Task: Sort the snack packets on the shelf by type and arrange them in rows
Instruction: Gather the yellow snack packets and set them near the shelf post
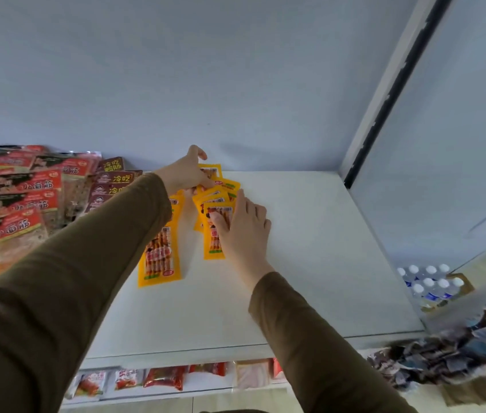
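On the white shelf (pixel 310 239) several yellow snack packets (pixel 212 195) lie fanned out near the back wall. My left hand (pixel 186 171) reaches over them and pinches the top of one yellow packet at the back. Flat on the front packet of the fan (pixel 212 247) rests my right hand (pixel 243 228), thumb pressing its face. Another column of yellow packets (pixel 160 257) lies to the left, partly under my left sleeve. Red packets (pixel 21 186) and dark brown packets (pixel 113 181) lie in overlapping rows at the far left.
The shelf's right side ends at a white upright panel (pixel 390 93). Below the front edge, a lower shelf holds more red and white snack packs (pixel 161 378). At the right, capped water bottles (pixel 432 283) and a heap of mixed packets (pixel 459 353) sit lower down.
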Motion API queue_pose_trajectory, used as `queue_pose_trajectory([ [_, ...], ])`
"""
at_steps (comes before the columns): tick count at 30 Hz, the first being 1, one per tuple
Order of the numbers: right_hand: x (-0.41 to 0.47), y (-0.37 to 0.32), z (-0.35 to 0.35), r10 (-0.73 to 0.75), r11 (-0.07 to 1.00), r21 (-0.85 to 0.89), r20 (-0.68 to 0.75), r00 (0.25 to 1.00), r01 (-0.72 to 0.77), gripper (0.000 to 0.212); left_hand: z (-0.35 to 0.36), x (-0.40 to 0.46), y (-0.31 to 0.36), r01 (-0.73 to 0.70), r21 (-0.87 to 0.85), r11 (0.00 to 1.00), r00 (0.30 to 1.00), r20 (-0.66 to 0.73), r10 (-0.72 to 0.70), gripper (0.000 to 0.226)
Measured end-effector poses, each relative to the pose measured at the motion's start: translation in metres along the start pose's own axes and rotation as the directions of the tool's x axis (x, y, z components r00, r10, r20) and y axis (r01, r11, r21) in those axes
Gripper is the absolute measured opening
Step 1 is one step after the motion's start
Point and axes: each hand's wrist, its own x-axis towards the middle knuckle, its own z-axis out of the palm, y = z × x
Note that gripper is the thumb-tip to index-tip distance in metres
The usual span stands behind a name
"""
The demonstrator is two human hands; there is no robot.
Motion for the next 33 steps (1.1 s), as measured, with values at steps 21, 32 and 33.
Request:
queue_pose_trajectory([
  [21, -0.026, 0.014, -0.033, -0.159, 0.952, 0.281, 0.115, 0.981, 0.121, 0.054, 0.025, -0.068, -0.006, -0.344, 0.126, 0.931, 0.929, -0.098, 0.356, 0.056],
  [32, -0.028, -0.019, -0.055, -0.285, 0.931, 0.228, -0.035, 0.958, 0.286, 0.037, 0.005, -0.160, -0.039, -0.241, 0.175, 0.954, 0.898, -0.333, 0.288, 0.036],
  [33, -0.029, -0.024, -0.054, -0.305, 0.926, 0.223, -0.038, 0.952, 0.306, 0.037, 0.003, -0.170, -0.043, -0.225, 0.180, 0.958, 0.896, -0.347, 0.275, 0.034],
])
